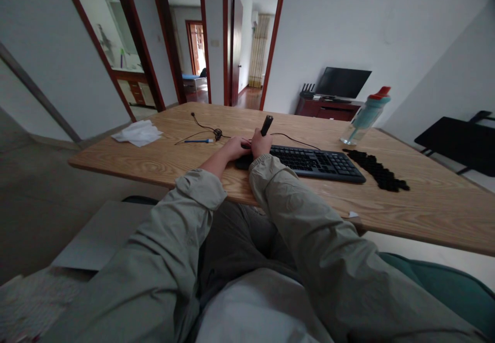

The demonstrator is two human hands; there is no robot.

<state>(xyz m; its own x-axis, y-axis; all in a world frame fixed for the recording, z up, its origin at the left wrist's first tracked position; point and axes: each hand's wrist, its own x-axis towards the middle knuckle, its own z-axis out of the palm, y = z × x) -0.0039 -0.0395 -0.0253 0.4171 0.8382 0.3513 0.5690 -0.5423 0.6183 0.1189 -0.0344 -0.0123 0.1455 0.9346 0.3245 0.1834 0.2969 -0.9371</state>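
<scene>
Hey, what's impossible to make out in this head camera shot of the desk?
- Head view: left end of the black keyboard, hidden behind both hands.
- Tip of the black cylindrical tool, buried in the right hand.
- Left hand fingers, too small.
- Black keycap pile, legends too small.

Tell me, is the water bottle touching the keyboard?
Apart. The head view shows the water bottle standing behind the keyboard, with a plain strip of bare table between them.

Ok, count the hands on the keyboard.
2: the left hand rests at the black keyboard's left end; the right hand beside it grips an upright black tool.
</scene>
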